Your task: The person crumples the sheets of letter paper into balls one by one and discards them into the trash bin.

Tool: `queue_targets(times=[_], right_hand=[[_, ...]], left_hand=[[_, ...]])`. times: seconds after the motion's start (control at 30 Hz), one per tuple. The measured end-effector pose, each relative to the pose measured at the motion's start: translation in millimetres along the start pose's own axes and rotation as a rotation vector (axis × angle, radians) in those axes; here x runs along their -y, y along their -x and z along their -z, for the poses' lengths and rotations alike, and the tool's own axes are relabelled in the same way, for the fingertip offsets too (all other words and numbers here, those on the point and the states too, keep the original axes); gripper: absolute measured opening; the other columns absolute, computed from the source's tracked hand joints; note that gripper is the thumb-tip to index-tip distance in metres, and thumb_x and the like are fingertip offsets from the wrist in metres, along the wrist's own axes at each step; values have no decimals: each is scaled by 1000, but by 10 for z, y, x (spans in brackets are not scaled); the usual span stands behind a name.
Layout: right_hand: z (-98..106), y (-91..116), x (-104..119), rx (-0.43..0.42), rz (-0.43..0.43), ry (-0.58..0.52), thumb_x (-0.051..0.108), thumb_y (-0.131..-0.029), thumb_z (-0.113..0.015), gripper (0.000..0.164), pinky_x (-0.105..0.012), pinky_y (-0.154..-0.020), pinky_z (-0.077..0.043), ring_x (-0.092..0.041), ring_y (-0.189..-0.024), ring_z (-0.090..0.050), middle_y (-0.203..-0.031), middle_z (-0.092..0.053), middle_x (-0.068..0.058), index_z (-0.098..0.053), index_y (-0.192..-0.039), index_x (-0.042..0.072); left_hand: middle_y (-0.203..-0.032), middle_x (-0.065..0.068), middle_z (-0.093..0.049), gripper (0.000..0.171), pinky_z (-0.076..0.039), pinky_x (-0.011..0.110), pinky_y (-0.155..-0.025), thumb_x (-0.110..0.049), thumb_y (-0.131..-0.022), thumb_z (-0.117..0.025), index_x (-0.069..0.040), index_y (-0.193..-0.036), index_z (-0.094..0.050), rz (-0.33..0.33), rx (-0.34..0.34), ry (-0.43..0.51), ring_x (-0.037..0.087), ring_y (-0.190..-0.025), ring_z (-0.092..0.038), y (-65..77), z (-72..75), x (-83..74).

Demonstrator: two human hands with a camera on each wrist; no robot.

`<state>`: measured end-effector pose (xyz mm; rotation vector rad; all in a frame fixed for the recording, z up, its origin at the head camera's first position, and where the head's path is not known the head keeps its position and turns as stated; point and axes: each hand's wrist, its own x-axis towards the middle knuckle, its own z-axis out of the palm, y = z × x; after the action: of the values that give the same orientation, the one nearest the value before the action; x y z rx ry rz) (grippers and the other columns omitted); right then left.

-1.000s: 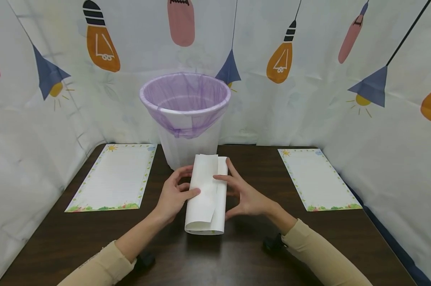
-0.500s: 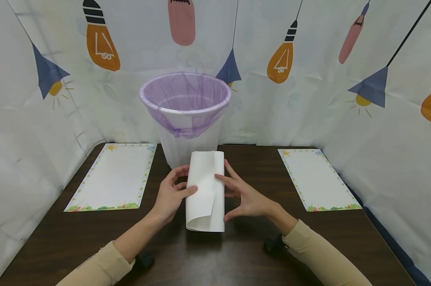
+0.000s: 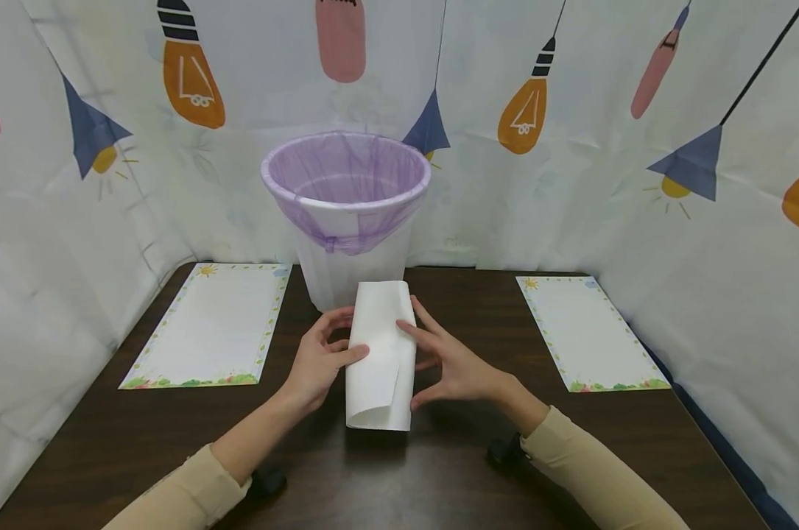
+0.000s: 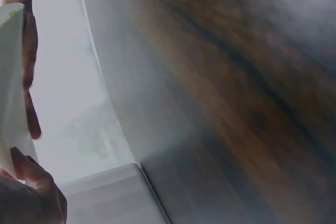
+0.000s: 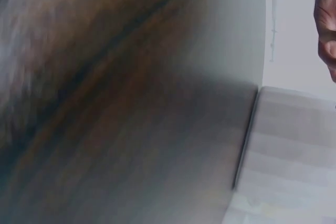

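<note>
A white sheet of paper [image 3: 379, 350], rolled into a flattened tube, stands tilted between my hands over the table, its loose edge running down the front. My left hand [image 3: 316, 361] holds its left side, thumb on the front and fingers reaching behind. At the right side, my right hand [image 3: 462, 368] holds the roll with spread fingers; one fingertip lies on the front and the thumb is at the lower right edge. The left wrist view shows part of the paper [image 4: 11, 77] with the left hand [image 4: 34, 190] below. In the right wrist view the right hand [image 5: 326, 30] barely shows.
Behind the roll stands a white bin [image 3: 356, 276] with a purple liner [image 3: 346, 177]. Flat sheets with a printed border lie left [image 3: 207, 324] and right [image 3: 591, 331] on the dark table [image 3: 319, 471]. A patterned cloth [image 3: 591, 199] hangs around the table.
The roll has become slimmer and turned a little, its loose edge moving rightward and the free flap wrapping further round. My hands stay nearly in place; the right has shifted slightly left.
</note>
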<state>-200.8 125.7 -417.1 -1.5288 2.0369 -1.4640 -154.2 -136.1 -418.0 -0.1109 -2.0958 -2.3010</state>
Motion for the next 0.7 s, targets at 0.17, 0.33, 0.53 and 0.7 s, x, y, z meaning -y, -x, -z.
queue_targets(times=[0.17,0.33,0.53,0.7], right_hand=[[-70,-48,66,-63,31,87,-2,-63,-97,114,-38,-80,-61,-45,-141,-38,-170,7,-17,-31,-155,-7],[-105,-101,257,-129,52,128,-10,-64,-94,95,-36,-77,-61,-46,-125,-50,-162,-15,-32,-42,-143,-13],[-148,-120,327,-228,40,156,-16,-67,-89,73,-35,-74,-61,-42,-115,-56,-147,-37,-33,-54,-132,-12],[-171,-125,311,-308,61,188,-17,-68,-88,63,-34,-70,-62,-40,-110,-60,-135,-50,-29,-61,-124,-9]], left_hand=[[-134,17,-50,68,-57,35,-81,11,-87,-76,-6,-146,-48,1,10,19,29,-95,-68,11,-32,0],[-133,17,-51,66,-57,36,-82,12,-87,-75,-6,-145,-49,0,13,33,29,-94,-68,21,-73,9],[-134,18,-52,57,-57,35,-82,12,-87,-74,-1,-139,-53,-18,13,29,29,-94,-67,22,-136,17],[-126,17,-58,39,-57,32,-79,13,-87,-73,7,-124,-60,-14,-4,41,27,-94,-68,14,-181,20]])
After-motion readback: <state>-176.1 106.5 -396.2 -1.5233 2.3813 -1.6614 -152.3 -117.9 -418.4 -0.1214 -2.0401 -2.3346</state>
